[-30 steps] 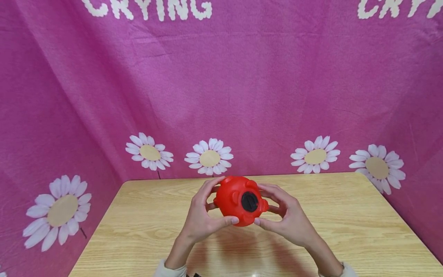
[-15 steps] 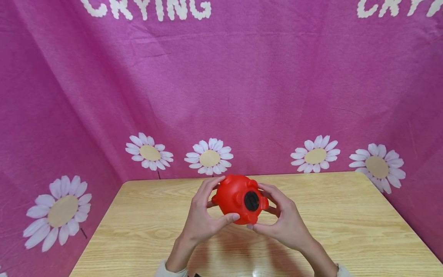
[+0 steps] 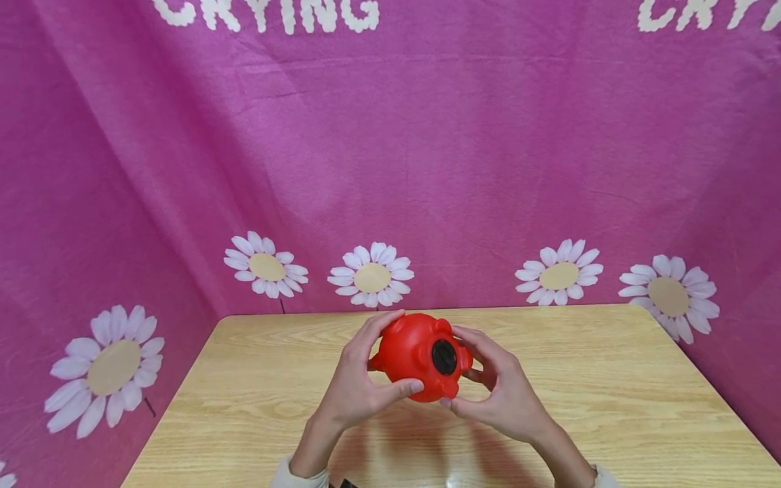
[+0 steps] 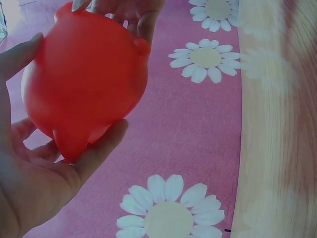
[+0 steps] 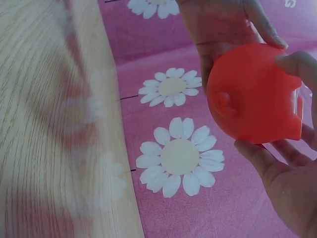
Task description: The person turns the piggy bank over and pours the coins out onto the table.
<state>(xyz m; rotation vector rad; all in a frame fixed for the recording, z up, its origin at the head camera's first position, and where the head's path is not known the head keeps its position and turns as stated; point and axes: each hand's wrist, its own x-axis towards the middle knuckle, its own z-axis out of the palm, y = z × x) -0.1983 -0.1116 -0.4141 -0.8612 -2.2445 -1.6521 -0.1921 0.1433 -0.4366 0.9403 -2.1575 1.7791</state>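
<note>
A round red plastic piggy bank (image 3: pixel 407 349) is held up over the table between both hands, its underside tipped toward the head camera and to the right. In that underside sits a round black plug (image 3: pixel 444 357), with stubby red feet around it. My left hand (image 3: pixel 356 383) grips the left side, thumb on the near face and fingers over the far top. On the right, my right hand (image 3: pixel 508 396) holds the foot end between thumb and fingers. The left wrist view shows the bank's smooth body (image 4: pixel 89 74) and a pointed part by the palm; the plug is hidden there.
Below the hands is a light wood-grain table (image 3: pixel 262 379) with shadows and a reflection on it. A pink cloth (image 3: pixel 427 169) with daisies and white lettering hangs behind and at the sides. A small dark object (image 3: pixel 348 484) shows by the left sleeve.
The piggy bank has turned slightly, carrying the black plug a little to the right. My right thumb has shifted left along its lower edge. Both hands keep their hold.
</note>
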